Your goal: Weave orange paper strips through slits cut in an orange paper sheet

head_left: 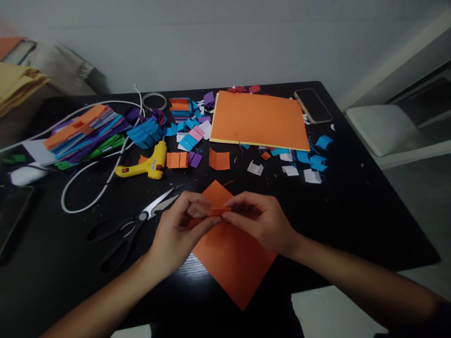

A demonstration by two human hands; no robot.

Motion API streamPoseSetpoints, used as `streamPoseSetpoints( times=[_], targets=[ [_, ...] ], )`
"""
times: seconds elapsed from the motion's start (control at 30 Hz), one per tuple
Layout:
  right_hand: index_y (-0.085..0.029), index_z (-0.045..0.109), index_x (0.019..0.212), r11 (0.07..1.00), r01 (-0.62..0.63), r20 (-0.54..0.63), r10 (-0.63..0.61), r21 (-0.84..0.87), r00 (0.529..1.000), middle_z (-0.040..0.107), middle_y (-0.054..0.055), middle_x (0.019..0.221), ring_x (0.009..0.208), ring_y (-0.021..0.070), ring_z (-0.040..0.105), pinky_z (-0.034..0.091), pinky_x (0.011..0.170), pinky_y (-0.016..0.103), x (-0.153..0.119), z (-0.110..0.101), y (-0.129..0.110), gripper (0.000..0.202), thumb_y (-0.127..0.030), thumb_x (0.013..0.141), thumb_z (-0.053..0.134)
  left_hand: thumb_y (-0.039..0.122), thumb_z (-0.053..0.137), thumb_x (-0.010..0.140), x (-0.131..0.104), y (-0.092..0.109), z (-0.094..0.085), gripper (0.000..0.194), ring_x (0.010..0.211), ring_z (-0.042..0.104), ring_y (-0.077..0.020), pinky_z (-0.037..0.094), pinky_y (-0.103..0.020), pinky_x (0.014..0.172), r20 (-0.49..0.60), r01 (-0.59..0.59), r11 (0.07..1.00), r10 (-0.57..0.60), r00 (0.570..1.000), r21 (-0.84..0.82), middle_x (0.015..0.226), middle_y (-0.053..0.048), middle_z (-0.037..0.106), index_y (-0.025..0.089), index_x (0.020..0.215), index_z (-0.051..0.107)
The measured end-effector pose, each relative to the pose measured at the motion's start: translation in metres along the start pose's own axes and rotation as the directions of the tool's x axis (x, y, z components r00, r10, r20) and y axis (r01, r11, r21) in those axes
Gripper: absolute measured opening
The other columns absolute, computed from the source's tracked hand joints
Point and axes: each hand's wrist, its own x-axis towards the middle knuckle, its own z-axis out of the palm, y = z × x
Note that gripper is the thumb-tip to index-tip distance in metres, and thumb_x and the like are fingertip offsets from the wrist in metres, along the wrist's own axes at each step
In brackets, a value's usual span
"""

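Note:
Between the fingertips of both hands is a small folded piece of orange paper (221, 211). My left hand (183, 225) pinches its left end, and my right hand (262, 218) pinches the right end. Under the hands lies a large orange sheet (239, 267), turned cornerwise, with its lowest corner near the table's front edge. Black-handled scissors (134, 223) rest beside my left hand, blades partly open and their tips close to the knuckles. Just beyond the sheet sits a creased orange paper square (219, 159).
A yellow glue gun (150, 163) and a looping white cable (66, 188) lie at left, near bundles of folded coloured strips (91, 129). A stack of orange sheets (260, 119) is at the back, among paper scraps (317, 162). A phone (313, 105) lies back right.

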Motion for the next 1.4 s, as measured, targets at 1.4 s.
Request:
streamPoseSetpoints(
  times=[1.4],
  targets=[
    [-0.023, 0.082, 0.096, 0.977, 0.174, 0.007, -0.174, -0.128, 0.985, 0.083, 0.000, 0.093, 0.086, 0.0152, 0.079, 0.064, 0.078, 0.023, -0.001, 0.000, 0.007, 0.010, -0.024, 0.086, 0.083, 0.015, 0.078, 0.087, 0.004, 0.011, -0.002, 0.009, 0.073, 0.077, -0.0117, 0.060, -0.017, 0.067, 0.025, 0.008, 0.996, -0.011, 1.000, 0.089, 0.084, 0.000, 0.083, 0.022, 0.092, 0.081]
  ],
)
